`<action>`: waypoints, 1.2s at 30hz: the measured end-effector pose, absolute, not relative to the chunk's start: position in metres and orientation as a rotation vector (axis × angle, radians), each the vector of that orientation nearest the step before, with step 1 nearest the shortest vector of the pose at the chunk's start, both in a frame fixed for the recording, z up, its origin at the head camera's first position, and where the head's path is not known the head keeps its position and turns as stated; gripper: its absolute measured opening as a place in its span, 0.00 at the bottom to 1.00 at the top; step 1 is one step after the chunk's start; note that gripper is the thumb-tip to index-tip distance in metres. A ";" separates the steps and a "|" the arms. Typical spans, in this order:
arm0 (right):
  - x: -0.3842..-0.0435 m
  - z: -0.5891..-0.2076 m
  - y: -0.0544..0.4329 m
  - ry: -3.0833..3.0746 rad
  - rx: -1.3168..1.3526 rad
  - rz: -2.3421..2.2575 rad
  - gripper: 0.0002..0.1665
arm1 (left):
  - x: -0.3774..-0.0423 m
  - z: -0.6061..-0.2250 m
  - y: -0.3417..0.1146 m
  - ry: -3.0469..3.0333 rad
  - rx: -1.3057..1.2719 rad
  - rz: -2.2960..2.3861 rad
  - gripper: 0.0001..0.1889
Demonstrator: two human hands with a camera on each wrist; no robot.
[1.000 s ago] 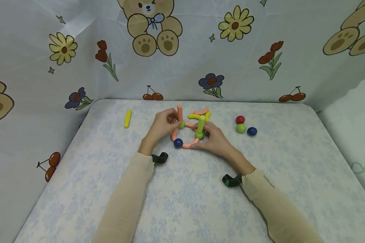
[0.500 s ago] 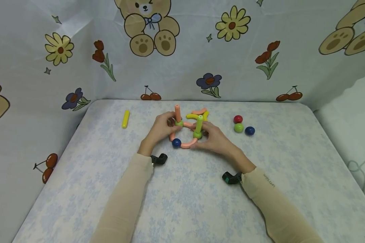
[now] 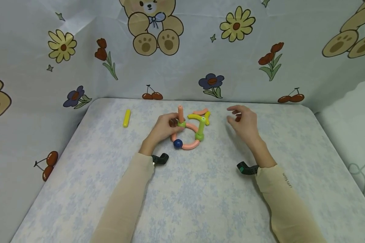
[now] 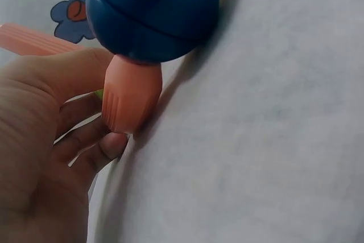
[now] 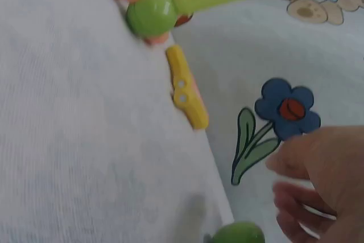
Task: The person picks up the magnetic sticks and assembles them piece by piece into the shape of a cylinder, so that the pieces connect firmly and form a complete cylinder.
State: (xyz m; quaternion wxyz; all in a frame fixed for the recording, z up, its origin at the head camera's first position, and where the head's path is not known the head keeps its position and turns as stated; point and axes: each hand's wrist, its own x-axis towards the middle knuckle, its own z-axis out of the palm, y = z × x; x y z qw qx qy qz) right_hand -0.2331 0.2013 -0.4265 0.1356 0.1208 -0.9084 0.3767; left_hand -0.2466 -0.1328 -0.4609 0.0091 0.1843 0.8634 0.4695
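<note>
My left hand [image 3: 165, 127] pinches the back-left side of a ring of toy rods and balls, near a green ball [image 3: 181, 124] with a pink rod [image 3: 180, 114] standing on it. Curved pink rods [image 3: 191, 145] form the ring, joined by a blue ball [image 3: 177, 144] at the front and another green ball [image 3: 199, 136] at the right, which bears an upright green rod [image 3: 201, 125]. My right hand [image 3: 245, 123] hovers to the right, fingers loosely bent, holding nothing. It hides the loose balls in the head view; a loose green ball [image 5: 236, 234] shows in the right wrist view.
Behind the ring lie curved yellow rods [image 3: 195, 116] and a pink curved rod [image 3: 200, 111]. A straight yellow rod [image 3: 126, 118] lies at the left of the table [image 3: 188, 202]. A patterned cloth [image 3: 188, 64] hangs along the back edge.
My right hand has let go of the ring's right side and moved right, over the loose red, green and blue balls. The left hand keeps its hold on the ring.
</note>
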 end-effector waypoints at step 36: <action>-0.211 -0.385 0.173 -2.274 0.472 1.669 0.20 | -0.233 -0.465 -0.080 2.499 0.866 1.402 0.17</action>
